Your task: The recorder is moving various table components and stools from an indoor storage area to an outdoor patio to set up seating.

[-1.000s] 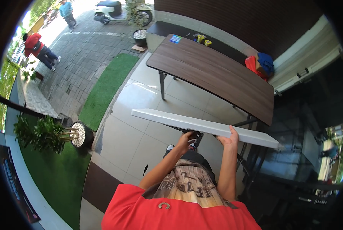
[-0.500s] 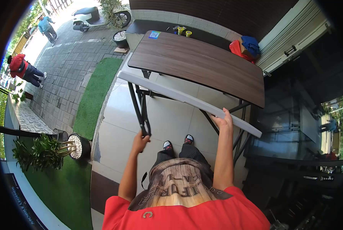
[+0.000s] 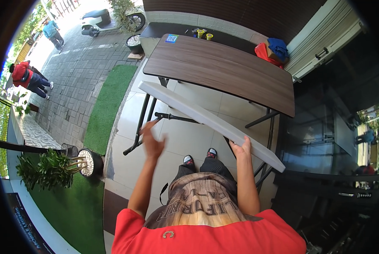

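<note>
A long white folding bench (image 3: 206,119) stands on black metal legs in front of me, running from upper left to lower right. My right hand (image 3: 242,147) grips its near edge toward the right end. My left hand (image 3: 152,141) is off the bench, raised and blurred in the air to its left, fingers spread and holding nothing. Behind the bench stands a brown wood-grain folding table (image 3: 223,71). My feet (image 3: 199,156) show on the tiled floor below the bench.
On the table's far right lie red and blue cloth items (image 3: 272,50). A dark ledge with small yellow cups (image 3: 203,33) runs behind. Potted plants (image 3: 58,164) and a green turf strip (image 3: 107,106) lie left; people (image 3: 28,78) and a scooter (image 3: 109,19) stand on the paved street. Glass doors (image 3: 329,127) are right.
The bench has come down closer to me and onto its legs. My left hand let go of its edge and swung away to the left; my right hand kept its grip.
</note>
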The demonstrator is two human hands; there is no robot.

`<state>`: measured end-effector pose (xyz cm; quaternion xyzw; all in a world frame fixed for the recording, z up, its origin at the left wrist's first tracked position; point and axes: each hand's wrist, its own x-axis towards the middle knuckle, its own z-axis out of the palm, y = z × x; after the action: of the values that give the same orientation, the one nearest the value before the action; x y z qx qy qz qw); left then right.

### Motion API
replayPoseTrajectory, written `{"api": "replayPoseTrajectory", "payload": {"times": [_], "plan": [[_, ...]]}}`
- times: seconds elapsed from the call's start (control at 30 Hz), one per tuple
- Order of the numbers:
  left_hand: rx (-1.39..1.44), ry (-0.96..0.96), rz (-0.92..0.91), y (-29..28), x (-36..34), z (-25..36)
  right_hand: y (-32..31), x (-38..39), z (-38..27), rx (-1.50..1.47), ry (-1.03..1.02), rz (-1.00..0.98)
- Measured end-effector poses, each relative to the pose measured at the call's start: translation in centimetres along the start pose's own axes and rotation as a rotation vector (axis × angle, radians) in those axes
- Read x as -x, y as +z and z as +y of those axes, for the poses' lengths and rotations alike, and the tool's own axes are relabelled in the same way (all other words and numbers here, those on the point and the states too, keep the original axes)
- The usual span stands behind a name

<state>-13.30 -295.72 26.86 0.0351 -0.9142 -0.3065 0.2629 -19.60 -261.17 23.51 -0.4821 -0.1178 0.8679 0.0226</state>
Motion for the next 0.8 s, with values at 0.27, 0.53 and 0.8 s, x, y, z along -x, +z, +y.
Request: {"api": "replayPoseTrajectory", "payload": {"times": [0.27,0.53,0.8], "plan": [[0.025,0.501,-0.678,12.8,-3.1,4.0,-1.7,1.9,2.9,0.098,-0.069,-0.017],[0.147,0.43,-0.653,12.4,-1.1,5.9,-4.7,11.4,3.9,0.583,-0.248,-0.2],[0.02,0.482,-0.691,12.0,-2.9,7.8,0.2,7.7,2.9,2.197,-1.645,-0.882]]}}
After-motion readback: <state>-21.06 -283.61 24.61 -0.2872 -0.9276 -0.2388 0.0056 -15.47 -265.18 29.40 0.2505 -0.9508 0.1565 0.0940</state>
